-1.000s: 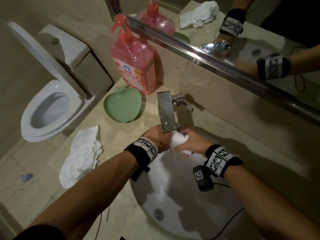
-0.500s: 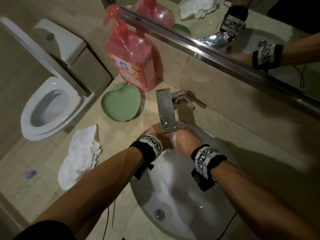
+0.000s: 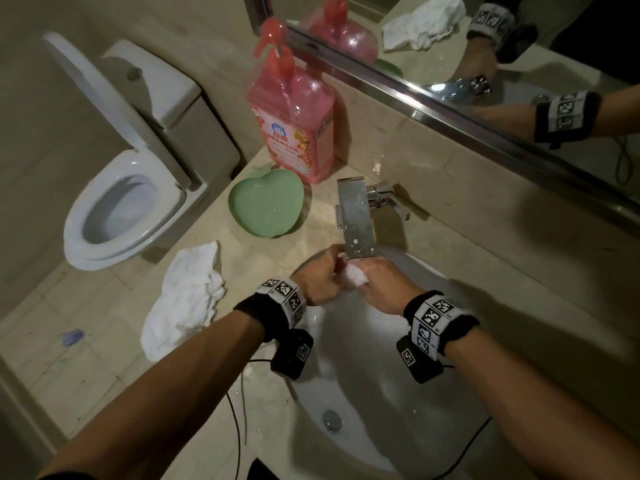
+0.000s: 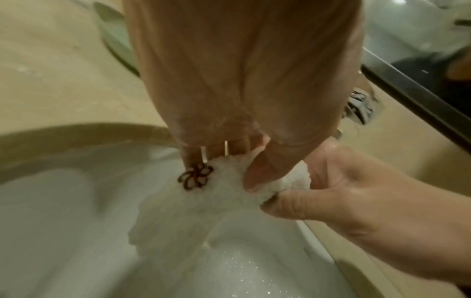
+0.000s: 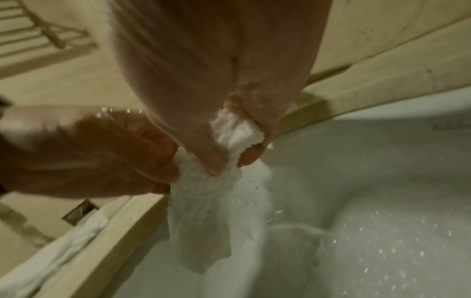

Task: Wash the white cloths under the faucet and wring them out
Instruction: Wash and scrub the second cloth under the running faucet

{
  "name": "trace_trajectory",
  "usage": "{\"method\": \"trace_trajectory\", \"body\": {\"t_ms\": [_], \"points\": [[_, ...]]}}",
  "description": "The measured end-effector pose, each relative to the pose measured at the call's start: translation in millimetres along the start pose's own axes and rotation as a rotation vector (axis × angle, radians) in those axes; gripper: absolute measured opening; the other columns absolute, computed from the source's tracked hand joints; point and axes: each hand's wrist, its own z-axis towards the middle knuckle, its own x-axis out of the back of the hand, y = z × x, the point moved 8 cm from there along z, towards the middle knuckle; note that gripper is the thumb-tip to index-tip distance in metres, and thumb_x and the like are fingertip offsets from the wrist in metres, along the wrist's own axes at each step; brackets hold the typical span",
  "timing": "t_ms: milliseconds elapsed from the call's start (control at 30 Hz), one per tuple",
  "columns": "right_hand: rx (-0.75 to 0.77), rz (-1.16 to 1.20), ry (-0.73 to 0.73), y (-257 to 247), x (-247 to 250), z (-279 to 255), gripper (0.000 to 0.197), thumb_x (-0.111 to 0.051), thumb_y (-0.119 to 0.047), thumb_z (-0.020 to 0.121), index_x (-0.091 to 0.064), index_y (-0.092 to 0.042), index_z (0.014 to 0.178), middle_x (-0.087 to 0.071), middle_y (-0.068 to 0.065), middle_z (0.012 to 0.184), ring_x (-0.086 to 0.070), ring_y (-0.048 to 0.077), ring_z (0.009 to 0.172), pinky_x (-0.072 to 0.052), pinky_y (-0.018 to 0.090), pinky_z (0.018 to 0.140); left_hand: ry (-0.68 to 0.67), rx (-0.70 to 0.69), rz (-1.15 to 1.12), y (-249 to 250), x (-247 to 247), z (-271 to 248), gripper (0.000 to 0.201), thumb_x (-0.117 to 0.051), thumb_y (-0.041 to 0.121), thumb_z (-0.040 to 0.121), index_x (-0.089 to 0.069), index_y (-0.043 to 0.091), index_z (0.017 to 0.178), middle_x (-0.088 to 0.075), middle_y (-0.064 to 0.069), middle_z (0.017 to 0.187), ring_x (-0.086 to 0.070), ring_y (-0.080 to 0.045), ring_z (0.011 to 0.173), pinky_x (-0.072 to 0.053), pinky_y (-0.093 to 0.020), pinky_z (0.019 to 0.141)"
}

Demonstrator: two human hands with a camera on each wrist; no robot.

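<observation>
A wet white cloth is bunched between both hands under the flat chrome faucet, over the white sink. My left hand grips its left part and my right hand grips its right part. In the left wrist view the cloth carries a small dark flower mark, and its tail hangs into the basin. In the right wrist view the cloth hangs down from both fists. A second white cloth lies crumpled on the counter to the left of the sink.
A green heart-shaped dish and a pink pump bottle stand on the beige counter behind the sink on the left. A mirror runs along the back wall. A white toilet with its lid up is further left.
Both hands stay under the faucet on the cloth. The cloth showed between them, was covered half a second ago, and a small part shows again now.
</observation>
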Motion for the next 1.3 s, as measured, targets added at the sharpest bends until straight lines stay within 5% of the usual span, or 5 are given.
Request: {"method": "trace_trajectory", "body": {"t_ms": [167,500,833,1033,1300], "points": [[-0.110,0.189,0.195,6,14,-5,0.042,-0.073,-0.012,0.088,-0.061,-0.008,0.128,-0.069,0.008,0.119,-0.065,0.023,0.112,-0.051,0.036,0.096,0.018,0.110,-0.140,-17,2,-10,0.073,-0.071,-0.001,0.078,-0.041,0.016,0.143,-0.061,0.003,0.117,-0.061,-0.017,0.112,-0.050,-0.012,0.081],[-0.361,0.554,0.289,51,33,-38,0.010,-0.075,-0.027,0.081,-0.077,-0.021,0.088,-0.078,-0.004,0.084,-0.073,0.014,0.083,-0.052,0.029,0.072,0.083,0.158,0.047,-10,10,-1,0.034,-0.068,0.058,0.080,-0.068,0.030,0.098,-0.073,0.005,0.089,-0.069,-0.012,0.076,-0.054,-0.028,0.069],[-0.398,0.609,0.233,81,15,-50,0.073,-0.060,-0.002,0.092,-0.028,-0.022,0.154,-0.056,0.006,0.141,-0.051,0.026,0.130,-0.044,0.050,0.110,-0.028,0.091,-0.399,10,-8,20,0.042,-0.067,0.009,0.075,-0.066,0.028,0.112,-0.074,0.020,0.088,-0.069,0.001,0.079,-0.054,-0.016,0.063],[-0.224,0.617,0.317,69,29,-42,0.046,-0.054,0.011,0.089,-0.069,-0.023,0.116,-0.072,-0.004,0.107,-0.067,0.022,0.109,-0.055,0.032,0.093,0.074,0.118,-0.363,-5,8,9,0.032,-0.059,-0.013,0.083,-0.063,0.006,0.109,-0.071,-0.018,0.103,-0.069,-0.030,0.094,-0.059,-0.048,0.075],[-0.137,0.566,0.228,50,29,-20,0.071,-0.054,0.019,0.082,-0.078,-0.048,0.076,-0.075,-0.024,0.092,-0.068,0.004,0.101,-0.053,0.022,0.085,0.050,0.450,-0.658,-38,21,-21,0.006,-0.067,0.016,0.078,-0.070,0.013,0.074,-0.064,0.000,0.068,-0.052,-0.015,0.062,-0.044,-0.026,0.059]]}}
